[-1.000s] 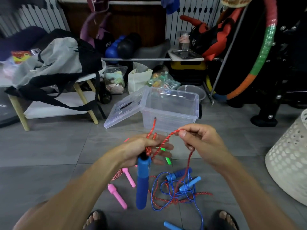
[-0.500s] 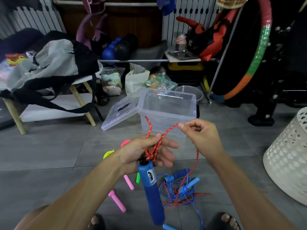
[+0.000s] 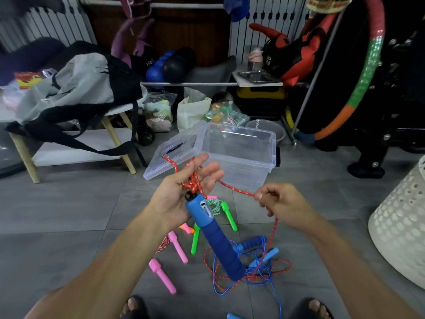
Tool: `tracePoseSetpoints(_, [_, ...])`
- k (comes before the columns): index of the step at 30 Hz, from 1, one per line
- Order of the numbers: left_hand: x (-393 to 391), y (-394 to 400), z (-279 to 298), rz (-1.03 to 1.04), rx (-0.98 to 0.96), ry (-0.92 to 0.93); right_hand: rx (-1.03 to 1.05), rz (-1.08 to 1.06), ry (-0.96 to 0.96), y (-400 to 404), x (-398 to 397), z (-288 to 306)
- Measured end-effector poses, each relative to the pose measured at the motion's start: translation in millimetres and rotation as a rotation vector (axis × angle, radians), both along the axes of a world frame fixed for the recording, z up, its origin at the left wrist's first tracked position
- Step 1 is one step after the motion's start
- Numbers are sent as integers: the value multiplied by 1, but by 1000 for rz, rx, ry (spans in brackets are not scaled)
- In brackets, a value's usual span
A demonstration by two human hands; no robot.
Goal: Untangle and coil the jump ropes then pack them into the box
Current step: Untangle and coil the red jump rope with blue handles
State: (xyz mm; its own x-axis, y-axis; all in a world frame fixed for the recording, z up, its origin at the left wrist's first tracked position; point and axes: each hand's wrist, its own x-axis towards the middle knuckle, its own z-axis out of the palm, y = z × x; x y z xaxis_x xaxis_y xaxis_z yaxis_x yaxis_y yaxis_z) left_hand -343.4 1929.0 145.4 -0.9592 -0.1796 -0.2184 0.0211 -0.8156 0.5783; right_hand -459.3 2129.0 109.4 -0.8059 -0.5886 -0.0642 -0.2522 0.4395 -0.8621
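Red rope (image 3: 232, 188) runs mid-frame from wraps on my left hand (image 3: 181, 196) rightward and slightly down to my right hand (image 3: 282, 203); right thumb and forefinger pinch it, slack drops to tangle (image 3: 248, 270) at lower centre. Left fingers straight, palm up, blue handle (image 3: 213, 238) lying on palm, pointing lower right. Next wrap, I judge, goes leftward over left fingers. Box (image 3: 239, 155) open just above hands, nothing visible inside

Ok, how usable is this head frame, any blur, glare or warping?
Head view: hands and red rope sharp; left edge smeared around the grey bag; wide-angle bowing at the white basket; slight sheen on the clear box; dim, even indoor light.
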Motion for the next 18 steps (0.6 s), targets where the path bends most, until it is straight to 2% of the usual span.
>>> tracePoseSetpoints(4, [-7,1,-6,39,-74,-38,145,250,132,-13,29,17])
tracePoseSetpoints(8, [-10,10,-15,-49,-338,-85,19,350,-1,-19,56,32])
tracePoseSetpoints(11, [-12,17,-21,-14,-684,-152,-46,350,-72,-11,55,39])
tracePoseSetpoints(14, [-13,8,-20,49,-810,-168,-117,296,-85,-5,48,39])
tracePoseSetpoints(17, [-8,5,-24,-130,-980,-204,-167,186,42,-5,42,30])
tracePoseSetpoints(18, [-6,8,-25,-206,-971,-215,-175,153,99,-6,41,27])
